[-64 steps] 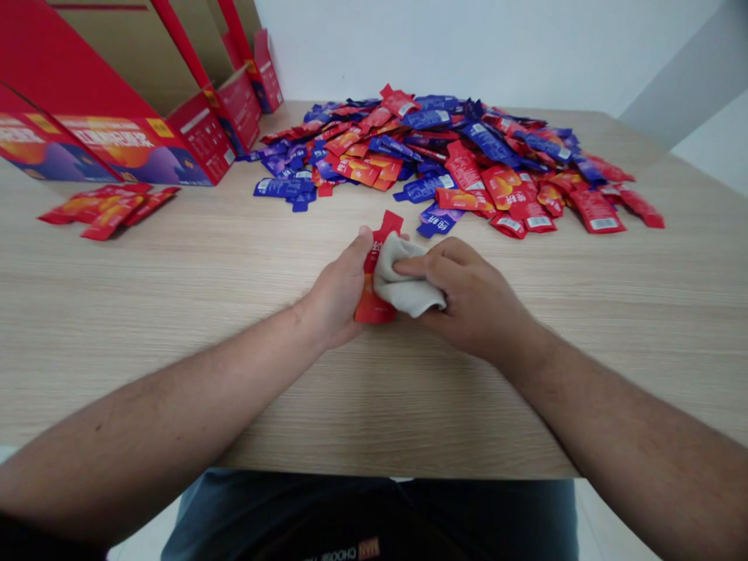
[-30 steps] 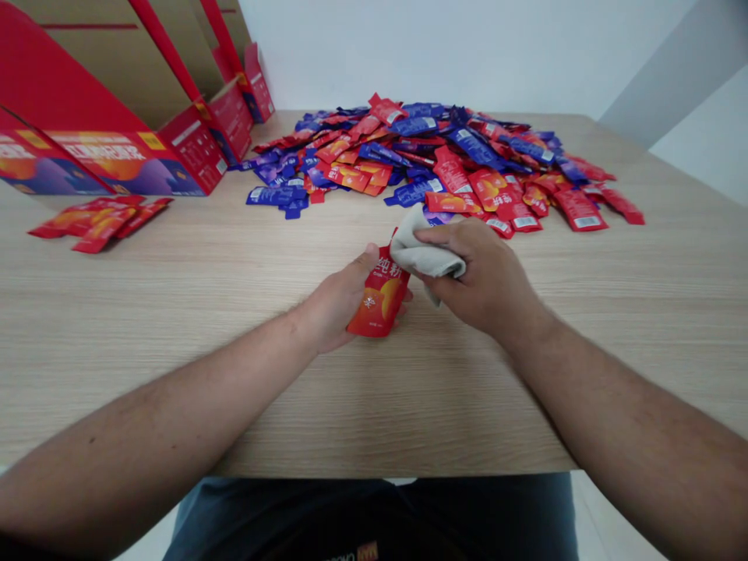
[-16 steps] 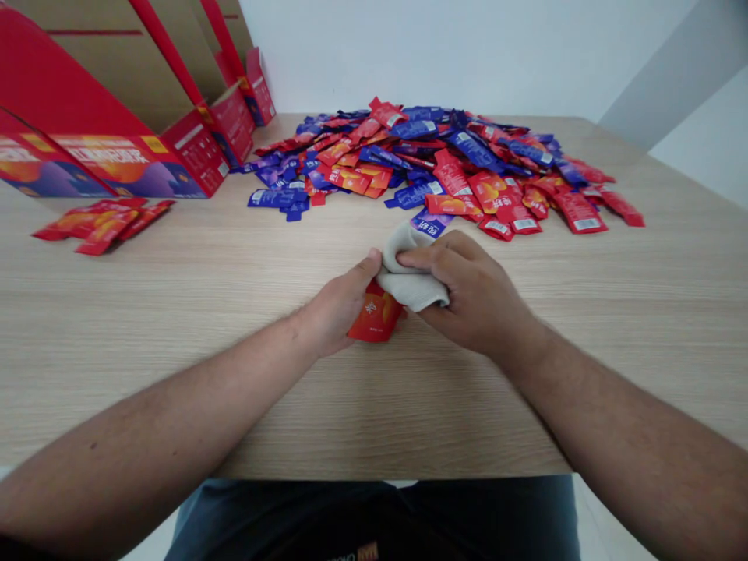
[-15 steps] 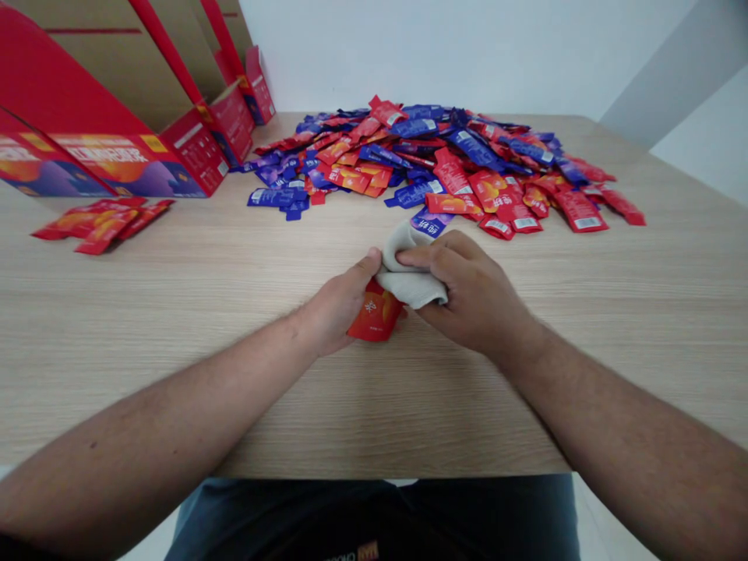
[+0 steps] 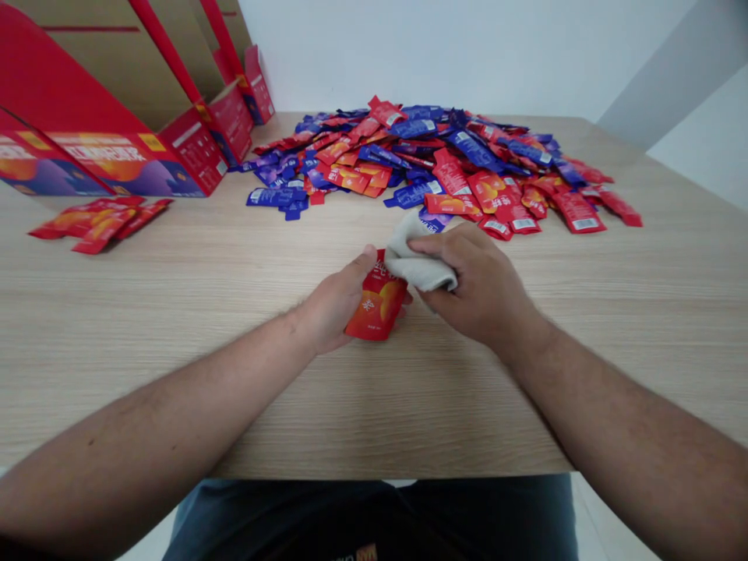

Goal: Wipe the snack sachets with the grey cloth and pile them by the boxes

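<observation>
Red packet (image 5: 375,310) at centre of frame, in the left hand (image 5: 336,308), raised a bit off vertical with its wide end toward the lower edge of the frame. Left hand closed round it: thumb at the upper left edge, fingers behind, tips showing past the right edge. Right hand (image 5: 482,284), just right of centre, grips a folded pale cloth (image 5: 418,261) between thumb and fingers; cloth touches or overlaps the packet's upper right part and hides its top. Packet sits between the two hands, nearer the left palm. Versus 0.5 s ago: cloth has shifted up and to the right, so more of the packet front shows, white print and orange fruit picture included; back then the cloth covered the upper half. Left hand about the same place. Cloth and right hand now cover more of the purple packet (image 5: 433,222) at the near edge of the heap. Big heap of red and blue packets (image 5: 409,156) across upper middle of the worktop (image 5: 222,288), same as before. Small group of red packets (image 5: 102,222) at left, just below the open red cartons (image 5: 132,167) in the upper left, also unchanged.
</observation>
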`<action>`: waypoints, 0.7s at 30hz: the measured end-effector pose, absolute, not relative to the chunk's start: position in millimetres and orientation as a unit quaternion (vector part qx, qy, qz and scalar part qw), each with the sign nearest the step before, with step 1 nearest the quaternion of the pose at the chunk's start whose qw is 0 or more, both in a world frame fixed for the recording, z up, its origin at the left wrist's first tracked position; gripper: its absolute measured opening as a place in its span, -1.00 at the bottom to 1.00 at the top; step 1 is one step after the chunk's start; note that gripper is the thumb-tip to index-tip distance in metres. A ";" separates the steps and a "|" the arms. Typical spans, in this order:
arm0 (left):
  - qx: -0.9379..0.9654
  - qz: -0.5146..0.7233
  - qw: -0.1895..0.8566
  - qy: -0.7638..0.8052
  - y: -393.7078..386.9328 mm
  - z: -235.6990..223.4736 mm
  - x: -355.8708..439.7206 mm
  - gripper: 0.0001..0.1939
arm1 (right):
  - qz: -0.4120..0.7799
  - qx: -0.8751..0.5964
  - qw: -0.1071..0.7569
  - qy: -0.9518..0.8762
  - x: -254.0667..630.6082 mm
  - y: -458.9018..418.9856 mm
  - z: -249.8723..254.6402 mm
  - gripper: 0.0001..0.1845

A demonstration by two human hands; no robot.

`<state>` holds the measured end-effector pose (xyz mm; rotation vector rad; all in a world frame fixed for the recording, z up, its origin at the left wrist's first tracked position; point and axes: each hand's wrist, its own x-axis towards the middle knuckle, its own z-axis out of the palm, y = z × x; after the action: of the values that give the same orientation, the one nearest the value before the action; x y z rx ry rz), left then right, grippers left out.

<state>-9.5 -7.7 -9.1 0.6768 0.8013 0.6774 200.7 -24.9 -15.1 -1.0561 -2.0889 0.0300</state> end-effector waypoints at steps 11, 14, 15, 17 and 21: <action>0.306 0.349 0.816 0.344 -6.4 -12.7 -7.2 -0.27 | 0.063 -0.382 0.341 -0.856 188.3 -35.9 -16.1 -0.55; 0.302 0.345 0.820 0.343 -7.5 -11.0 -5.6 -0.27 | 0.063 -0.393 0.344 -0.850 188.2 -36.7 -16.1 -0.57; 0.301 0.343 0.820 0.345 -7.7 -10.4 -5.3 -0.27 | 0.051 -0.405 0.356 -0.841 188.9 -36.1 -16.1 -0.58; 0.299 0.346 0.818 0.349 -8.2 -9.2 -4.7 -0.27 | 0.039 -0.416 0.366 -0.832 188.9 -35.9 -16.1 -0.58; 0.289 0.360 0.816 0.347 -8.7 -6.0 -2.6 -0.26 | 0.070 -0.395 0.334 -0.853 179.4 -42.8 -16.5 -0.54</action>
<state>-2.6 -8.7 -6.0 0.6173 0.7403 0.7667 179.4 -42.8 -16.5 -1.0309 -2.2278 0.1816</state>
